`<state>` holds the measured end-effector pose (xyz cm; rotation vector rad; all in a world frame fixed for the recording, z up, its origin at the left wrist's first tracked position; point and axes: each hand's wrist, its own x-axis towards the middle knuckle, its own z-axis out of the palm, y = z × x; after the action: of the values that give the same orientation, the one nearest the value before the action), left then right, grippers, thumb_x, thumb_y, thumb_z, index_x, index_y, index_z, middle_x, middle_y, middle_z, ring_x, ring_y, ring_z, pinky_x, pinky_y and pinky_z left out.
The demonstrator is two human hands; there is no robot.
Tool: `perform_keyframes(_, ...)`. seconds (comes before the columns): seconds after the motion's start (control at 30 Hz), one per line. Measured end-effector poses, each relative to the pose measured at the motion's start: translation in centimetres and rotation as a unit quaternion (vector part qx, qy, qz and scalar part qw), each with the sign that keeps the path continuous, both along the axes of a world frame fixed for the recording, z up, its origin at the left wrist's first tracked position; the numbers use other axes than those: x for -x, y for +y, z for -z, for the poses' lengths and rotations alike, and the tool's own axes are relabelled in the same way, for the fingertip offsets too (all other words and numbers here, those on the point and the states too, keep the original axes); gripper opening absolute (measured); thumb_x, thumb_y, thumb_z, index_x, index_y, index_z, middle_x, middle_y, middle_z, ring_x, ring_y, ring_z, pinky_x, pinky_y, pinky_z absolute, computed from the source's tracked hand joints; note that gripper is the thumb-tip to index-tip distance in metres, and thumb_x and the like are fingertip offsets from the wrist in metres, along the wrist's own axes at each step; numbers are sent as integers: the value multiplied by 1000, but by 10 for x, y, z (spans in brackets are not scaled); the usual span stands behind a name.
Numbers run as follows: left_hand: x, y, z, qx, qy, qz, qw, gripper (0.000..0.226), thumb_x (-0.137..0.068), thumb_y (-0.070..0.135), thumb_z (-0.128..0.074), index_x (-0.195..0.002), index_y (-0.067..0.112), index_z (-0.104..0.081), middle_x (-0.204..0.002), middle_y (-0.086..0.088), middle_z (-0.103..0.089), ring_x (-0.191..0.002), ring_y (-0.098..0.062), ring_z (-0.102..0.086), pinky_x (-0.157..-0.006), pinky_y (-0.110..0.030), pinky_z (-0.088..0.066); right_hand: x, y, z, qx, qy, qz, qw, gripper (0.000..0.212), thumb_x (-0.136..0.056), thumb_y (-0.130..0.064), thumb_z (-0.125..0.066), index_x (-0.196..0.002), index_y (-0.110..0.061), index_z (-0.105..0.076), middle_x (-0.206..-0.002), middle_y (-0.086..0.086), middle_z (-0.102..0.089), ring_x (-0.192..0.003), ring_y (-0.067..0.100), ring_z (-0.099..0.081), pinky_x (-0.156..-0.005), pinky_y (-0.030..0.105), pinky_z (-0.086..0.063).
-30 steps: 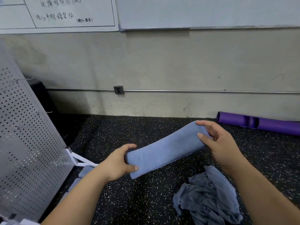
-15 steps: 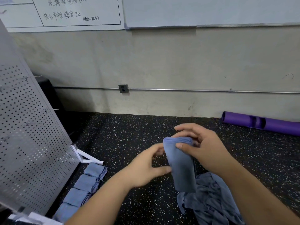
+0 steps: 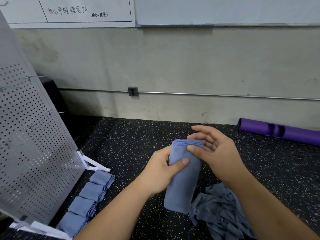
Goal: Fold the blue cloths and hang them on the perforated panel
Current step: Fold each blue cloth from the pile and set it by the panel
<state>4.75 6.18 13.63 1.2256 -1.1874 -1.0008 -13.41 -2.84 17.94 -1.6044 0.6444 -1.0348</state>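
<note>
Gripping the folded blue cloth [image 3: 183, 187] in the left hand [image 3: 158, 171], thumb across its front, right hand [image 3: 219, 153] spread loose, touching its top.

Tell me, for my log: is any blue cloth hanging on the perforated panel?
No: the perforated panel shows only bare hooks; folded cloths lie on the floor below.

This is a gym or training room. It has black speckled rubber flooring [image 3: 131, 135], a purple cylindrical exercise tube [image 3: 277, 129] lying along the bare grey concrete wall [image 3: 173, 63], and white handwritten whiteboards [image 3: 83, 9] mounted above.
</note>
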Motion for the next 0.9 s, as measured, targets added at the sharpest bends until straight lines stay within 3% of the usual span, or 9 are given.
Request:
perform_keyframes(0.17,0,2,-5,1,71,-50,996,29,-103,10,-69,-132,12,-71,-121,-10,-79,-115,-32,-75,-99,-48,-61,-3,-2,12,-14,99,-21,995,58,-84,-21,-89,-135,-35,-64,-103,8,-79,-99,23,-77,-94,37,-63)
perform_keyframes(0.3,-1,2,-5,-2,95,-52,994,29,-104,12,-67,-133,10,-65,-121,-9,-79,-115,-29,-75,-97,-40,-62,-7,1,10,-12,38,24,999,46,-87,-14,-86,-128,-27,-69,-92,7,-79,-88,29,-76,-84,36,-63)
perform_keyframes(0.4,-2,2,0,-33,105,4,994,34,-105,5,-64,-138,3,-57,-130,-12,-75,-123,-30,-72,-103,-39,-59,-10,4,6,-28,-25,70,997,40,-87,-12,-86,-123,-25,-72,-90,9,-78,-84,23,-76,-79,30,-63)
perform_keyframes(0.5,-1,2,2,-34,102,23,994,35,-105,1,-62,-139,1,-58,-130,-14,-75,-122,-33,-72,-104,-42,-58,-10,4,6,-44,-9,91,995,36,-91,-20,-83,-124,-27,-70,-92,7,-79,-87,19,-78,-79,33,-62)
perform_keyframes(0.6,2,3,-5,-17,131,-38,991,27,-104,2,-64,-131,1,-62,-122,-14,-78,-110,-30,-76,-88,-34,-63,-7,0,12,-64,93,16,993,68,-87,-42,-79,-148,-33,-50,-106,-2,-82,-103,14,-78,-93,37,-60)
perform_keyframes(0.67,0,2,-8,-14,143,-80,986,22,-104,6,-66,-125,2,-64,-115,-13,-80,-100,-25,-78,-76,-28,-61,-7,2,17,-67,131,-54,988,89,-89,-36,-81,-162,-39,-31,-114,-3,-81,-111,14,-76,-101,38,-57)
perform_keyframes(0.73,-3,2,-11,-16,155,-107,982,21,-104,11,-68,-122,3,-66,-108,-12,-81,-92,-20,-77,-68,-25,-59,-8,4,21,-49,128,-79,987,90,-95,-21,-79,-163,-45,-25,-115,1,-80,-113,19,-75,-103,40,-57)
perform_keyframes(0.83,-3,3,-14,-33,159,-115,980,26,-104,19,-69,-127,8,-67,-85,0,-79,-79,-12,-73,-64,-24,-57,-11,4,22,-39,89,-61,993,83,-97,-12,-78,-159,-48,-36,-112,6,-80,-110,25,-76,-101,45,-59)
perform_keyframes(0.9,-3,4,-14,-66,148,-87,983,30,-104,24,-69,-132,15,-63,-85,1,-79,-80,-14,-75,-67,-29,-60,-13,4,22,-39,69,-40,996,74,-96,-14,-80,-152,-51,-48,-108,13,-78,-106,28,-77,-98,47,-61)
